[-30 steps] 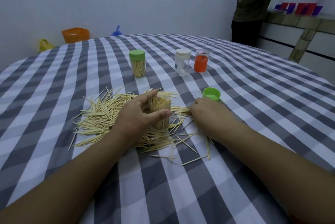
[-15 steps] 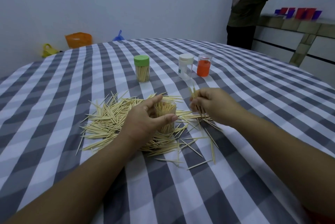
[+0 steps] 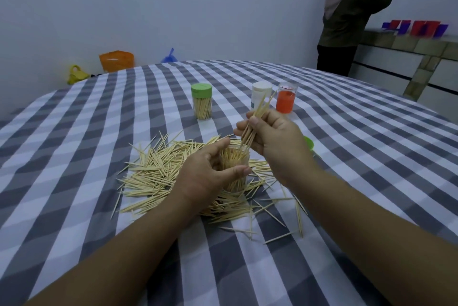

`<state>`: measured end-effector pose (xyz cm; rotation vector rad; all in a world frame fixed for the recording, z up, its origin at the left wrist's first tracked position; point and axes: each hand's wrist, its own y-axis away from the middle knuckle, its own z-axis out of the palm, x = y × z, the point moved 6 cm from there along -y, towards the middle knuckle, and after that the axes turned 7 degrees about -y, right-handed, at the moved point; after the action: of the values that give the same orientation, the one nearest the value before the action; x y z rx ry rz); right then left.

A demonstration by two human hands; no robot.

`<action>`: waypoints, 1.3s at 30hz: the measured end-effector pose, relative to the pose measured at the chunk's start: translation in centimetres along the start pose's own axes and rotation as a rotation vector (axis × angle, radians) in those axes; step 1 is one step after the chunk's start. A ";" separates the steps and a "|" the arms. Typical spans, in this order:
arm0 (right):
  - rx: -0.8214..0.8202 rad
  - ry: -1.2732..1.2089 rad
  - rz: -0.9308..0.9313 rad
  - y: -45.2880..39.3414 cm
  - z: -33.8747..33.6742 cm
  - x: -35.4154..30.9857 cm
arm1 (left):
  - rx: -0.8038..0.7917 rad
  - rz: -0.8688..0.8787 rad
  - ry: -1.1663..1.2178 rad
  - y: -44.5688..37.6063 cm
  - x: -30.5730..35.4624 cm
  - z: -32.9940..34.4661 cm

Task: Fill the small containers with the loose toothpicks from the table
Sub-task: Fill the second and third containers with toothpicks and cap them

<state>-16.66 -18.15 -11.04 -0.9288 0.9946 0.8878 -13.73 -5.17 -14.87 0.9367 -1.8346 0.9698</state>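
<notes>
R hand (image 3: 275, 135) pinches toothpick bundle (image 3: 256, 119) over L-held container (image 3: 234, 169).

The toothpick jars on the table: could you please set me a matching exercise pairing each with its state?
Things:
1. green-lidded jar
2. open jar
3. white-lidded jar
4. loose green lid

States:
A. gripped by the left hand
B. on the cloth behind the right hand
C. closed, full of toothpicks
D. beside the orange jar

Pairs: 1-C, 2-A, 3-D, 4-B
</notes>
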 end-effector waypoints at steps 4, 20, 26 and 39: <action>-0.025 0.176 -0.015 0.4 -0.2 1.1 | 0.001 0.006 -0.029 -0.2 -0.1 0.1; -0.027 0.332 -0.061 1.8 -0.5 2.2 | -0.004 0.008 -0.035 -0.1 -0.1 0.0; -0.034 0.388 -0.086 1.7 -0.3 3.0 | 0.027 0.030 -0.117 0.0 0.3 -0.1; -0.125 0.529 -0.149 1.0 -0.8 0.3 | 0.011 -0.001 -0.105 0.0 0.3 -0.1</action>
<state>-17.71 -18.51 -11.80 -1.3670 1.3062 0.5917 -13.84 -5.14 -14.57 1.0119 -1.9174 0.9461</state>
